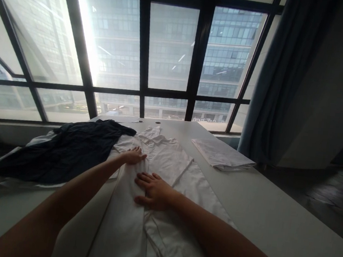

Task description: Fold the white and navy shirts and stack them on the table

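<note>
Left hand (134,156), right hand (155,193) palm-down, unclenched on white shirt (170,159); dark garment (74,151) left, folded cloth (222,153) right.

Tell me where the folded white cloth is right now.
In the head view, the folded white cloth lies toward the far right of the table, to the right of the white shirt under the right hand, with the curtain beyond it.

Left hand (134,156) and right hand (155,192) palm-down on white shirt (170,155), left one farther out. Dark cloth (75,149) to the left, folded white cloth (222,154) right, all on table (252,206). Window (171,48) behind.
</note>
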Available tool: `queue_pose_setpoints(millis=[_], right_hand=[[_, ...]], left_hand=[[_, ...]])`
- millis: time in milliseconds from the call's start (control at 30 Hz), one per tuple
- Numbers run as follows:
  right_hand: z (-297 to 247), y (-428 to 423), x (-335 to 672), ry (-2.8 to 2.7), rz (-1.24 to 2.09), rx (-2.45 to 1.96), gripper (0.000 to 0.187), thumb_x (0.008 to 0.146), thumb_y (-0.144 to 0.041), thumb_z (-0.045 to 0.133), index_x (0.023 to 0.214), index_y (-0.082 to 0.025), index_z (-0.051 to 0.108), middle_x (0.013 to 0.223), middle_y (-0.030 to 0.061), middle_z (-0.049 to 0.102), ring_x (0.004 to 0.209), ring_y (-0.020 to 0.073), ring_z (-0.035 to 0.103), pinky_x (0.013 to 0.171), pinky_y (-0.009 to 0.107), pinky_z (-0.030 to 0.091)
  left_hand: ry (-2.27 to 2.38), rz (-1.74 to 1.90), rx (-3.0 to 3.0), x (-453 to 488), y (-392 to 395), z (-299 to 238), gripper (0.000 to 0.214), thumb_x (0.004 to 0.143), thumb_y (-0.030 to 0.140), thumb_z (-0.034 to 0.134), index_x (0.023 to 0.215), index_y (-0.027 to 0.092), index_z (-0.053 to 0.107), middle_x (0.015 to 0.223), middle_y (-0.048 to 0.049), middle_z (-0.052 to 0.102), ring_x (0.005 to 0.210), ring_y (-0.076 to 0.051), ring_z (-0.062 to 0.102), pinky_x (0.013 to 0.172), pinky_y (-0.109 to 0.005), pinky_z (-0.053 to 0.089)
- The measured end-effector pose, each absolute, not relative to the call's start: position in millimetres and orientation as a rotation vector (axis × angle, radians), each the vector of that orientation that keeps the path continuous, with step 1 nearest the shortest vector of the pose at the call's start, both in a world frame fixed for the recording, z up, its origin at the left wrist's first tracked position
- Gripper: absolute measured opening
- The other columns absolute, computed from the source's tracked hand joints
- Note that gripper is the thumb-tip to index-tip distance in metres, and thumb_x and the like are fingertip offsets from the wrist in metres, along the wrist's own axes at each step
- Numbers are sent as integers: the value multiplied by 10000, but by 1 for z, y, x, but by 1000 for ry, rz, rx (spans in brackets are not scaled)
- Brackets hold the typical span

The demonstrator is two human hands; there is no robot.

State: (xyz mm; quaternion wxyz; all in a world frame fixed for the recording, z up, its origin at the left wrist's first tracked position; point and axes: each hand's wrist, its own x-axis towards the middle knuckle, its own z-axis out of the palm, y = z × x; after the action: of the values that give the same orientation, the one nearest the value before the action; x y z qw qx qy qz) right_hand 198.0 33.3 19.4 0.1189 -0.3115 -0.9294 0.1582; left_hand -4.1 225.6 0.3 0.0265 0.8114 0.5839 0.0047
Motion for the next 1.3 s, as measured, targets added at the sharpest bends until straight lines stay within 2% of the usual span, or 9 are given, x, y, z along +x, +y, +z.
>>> queue_pose_setpoints(millis=[133, 300, 400, 600, 733, 933, 1033, 1133, 1300], right_hand=[[18, 40, 200, -2708, 390, -911, 725, 936, -594, 481, 1515, -169, 382, 1576, 152, 325, 1463, 296, 272, 1194, 499, 167], [19, 42, 204, -2723, 235, -914, 673, 962, -575, 429, 1490, -156, 426, 1560, 154, 359, 1437, 291, 328, 1188, 460, 203], [19, 43, 215, -2708, 186, -1029, 701, 971, -613, 355, 1526, -186, 362, 1590, 119, 307, 1475, 273, 245, 1199, 472, 162], [18, 54, 257, -2419, 200, -1923, 751, 976, -630, 230, 1565, -165, 255, 1631, 134, 167, 1505, 318, 96, 1175, 588, 53], [16, 60, 273, -2405, 369, -1962, 836, 937, -715, 189, 1586, -190, 152, 1652, 92, 43, 1513, 300, 7, 1168, 603, 37], [12, 75, 276, -2436, 391, -1962, 844, 925, -735, 206, 1590, -222, 125, 1655, 92, 16, 1512, 287, -43, 1165, 592, -5], [13, 76, 281, -2355, 375, -2000, 770, 966, -661, 229, 1581, -200, 182, 1650, 121, 76, 1513, 283, 24, 1177, 555, 49], [18, 69, 295, -2073, 283, -2178, 716, 973, -602, 318, 1536, -160, 309, 1614, 181, 201, 1487, 331, 156, 1152, 550, 181], [33, 46, 338, -1607, 271, -2452, 669, 813, -536, 664, 1305, -91, 576, 1396, 256, 497, 1303, 377, 476, 1008, 453, 427]], left_hand=[[1865, 25, 2420, 14, 221, -4, 794, 978, 608, 227, 1517, 26, 268, 1602, -248, 150, 1494, -360, 141, 1167, -513, 181], [1944, 180, 2458, 31, 208, 5, 674, 1012, 483, 214, 1513, 37, 276, 1601, -249, 177, 1504, -324, 125, 1182, -528, 120], [1827, 197, 2524, 32, 181, 12, 640, 1015, 480, 221, 1509, 81, 299, 1601, -227, 209, 1503, -306, 151, 1175, -528, 164], [1572, -9, 2581, 28, 102, 14, 808, 954, 670, 218, 1547, 122, 229, 1627, -190, 123, 1513, -288, 98, 1189, -482, 159], [1490, -57, 2577, 28, 66, 7, 860, 923, 717, 225, 1558, 137, 204, 1627, -170, 116, 1514, -285, 90, 1193, -493, 130], [1576, 133, 2575, 34, 50, 3, 763, 969, 628, 234, 1538, 120, 257, 1623, -157, 172, 1505, -264, 157, 1200, -445, 148], [1595, 173, 2611, 35, 44, 7, 702, 992, 575, 246, 1516, 111, 301, 1609, -177, 222, 1499, -271, 182, 1202, -454, 148], [1571, 159, 2634, 33, 29, 10, 668, 1005, 554, 224, 1501, 120, 330, 1598, -180, 259, 1496, -279, 194, 1200, -480, 149], [1409, 142, 2658, 28, -9, 5, 758, 976, 655, 166, 1522, 146, 301, 1609, -161, 240, 1506, -261, 156, 1197, -459, 166]])
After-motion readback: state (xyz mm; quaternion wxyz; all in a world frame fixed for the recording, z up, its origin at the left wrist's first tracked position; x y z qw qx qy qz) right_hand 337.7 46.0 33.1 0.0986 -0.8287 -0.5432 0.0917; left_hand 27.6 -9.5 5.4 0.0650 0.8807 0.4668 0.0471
